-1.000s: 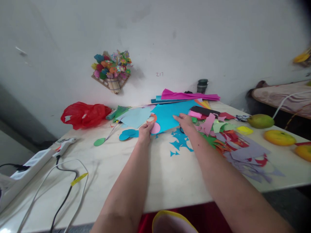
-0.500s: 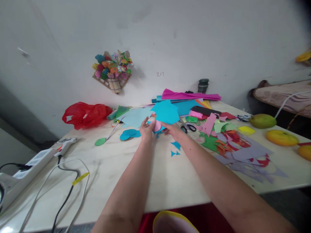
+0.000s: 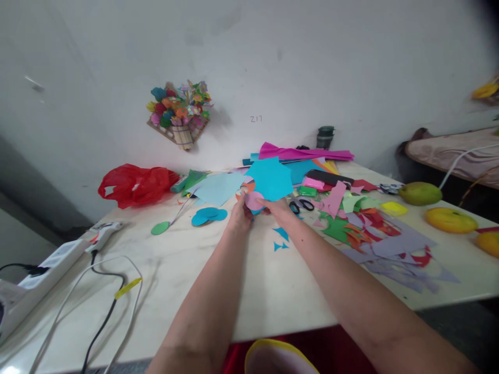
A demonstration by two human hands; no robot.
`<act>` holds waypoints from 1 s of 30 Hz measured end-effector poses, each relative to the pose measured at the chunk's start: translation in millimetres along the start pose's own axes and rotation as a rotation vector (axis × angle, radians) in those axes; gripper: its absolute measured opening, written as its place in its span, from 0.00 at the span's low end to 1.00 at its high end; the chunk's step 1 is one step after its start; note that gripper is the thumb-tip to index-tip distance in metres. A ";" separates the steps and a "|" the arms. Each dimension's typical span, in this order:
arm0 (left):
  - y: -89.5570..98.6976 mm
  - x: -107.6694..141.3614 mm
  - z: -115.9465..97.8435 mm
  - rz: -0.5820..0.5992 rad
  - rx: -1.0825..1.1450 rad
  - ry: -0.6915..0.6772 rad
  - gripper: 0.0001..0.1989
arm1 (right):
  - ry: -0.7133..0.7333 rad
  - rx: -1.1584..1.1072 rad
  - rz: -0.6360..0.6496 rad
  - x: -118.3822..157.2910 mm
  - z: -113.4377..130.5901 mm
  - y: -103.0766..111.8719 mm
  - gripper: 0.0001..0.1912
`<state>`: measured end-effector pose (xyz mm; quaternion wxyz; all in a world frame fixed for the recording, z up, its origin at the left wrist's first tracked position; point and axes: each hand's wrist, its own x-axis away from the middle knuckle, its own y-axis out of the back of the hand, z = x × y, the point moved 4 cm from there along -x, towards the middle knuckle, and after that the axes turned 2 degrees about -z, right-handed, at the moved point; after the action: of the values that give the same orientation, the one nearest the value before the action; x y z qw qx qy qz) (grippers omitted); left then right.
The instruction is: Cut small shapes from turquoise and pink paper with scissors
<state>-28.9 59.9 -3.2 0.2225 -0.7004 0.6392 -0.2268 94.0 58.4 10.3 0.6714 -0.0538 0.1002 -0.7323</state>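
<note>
My left hand [image 3: 242, 213] is closed on the left edge of a small pink paper circle [image 3: 254, 200]. From the other side, my right hand [image 3: 276, 209] grips a bright blue paper sheet [image 3: 268, 178], its thumb at the circle's right edge. The circle lies against the lower part of this sheet; fingers underneath are mostly hidden. Left of my hands, several blue paper circles [image 3: 208, 214] overlap on the table. Small blue scraps [image 3: 281, 234] lie near my right forearm, and dark-handled scissors [image 3: 306, 204] rest just beyond my right wrist.
Colourful paper scraps [image 3: 397, 241] spread over the right side, with mangoes [image 3: 450, 220] beyond. A red plastic bag [image 3: 136, 185] and a green circle [image 3: 160, 228] are at left. A power strip [image 3: 52, 264] and cables occupy the left edge. A phone-like black object [image 3: 329, 177] lies behind.
My left hand has shifted slightly right and its fingers have closed in at the pink circle. The blue sheet and the circle have moved a little to the right.
</note>
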 end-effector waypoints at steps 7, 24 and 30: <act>1.9 0.8 2.8 0.144 -0.082 0.025 0.16 | 0.003 -0.031 0.002 -2.1 -2.5 1.0 0.21; 7.6 -3.9 6.8 0.195 -0.097 -0.031 0.19 | 0.007 -0.004 0.023 -2.9 -5.6 2.3 0.19; 5.6 -0.3 5.1 0.166 -0.126 0.008 0.17 | 0.013 0.019 0.004 -2.8 -3.6 2.6 0.19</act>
<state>-30.3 59.8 -10.7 0.1934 -0.6568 0.7088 -0.1695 96.0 61.2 6.4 0.6726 -0.0423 0.0975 -0.7323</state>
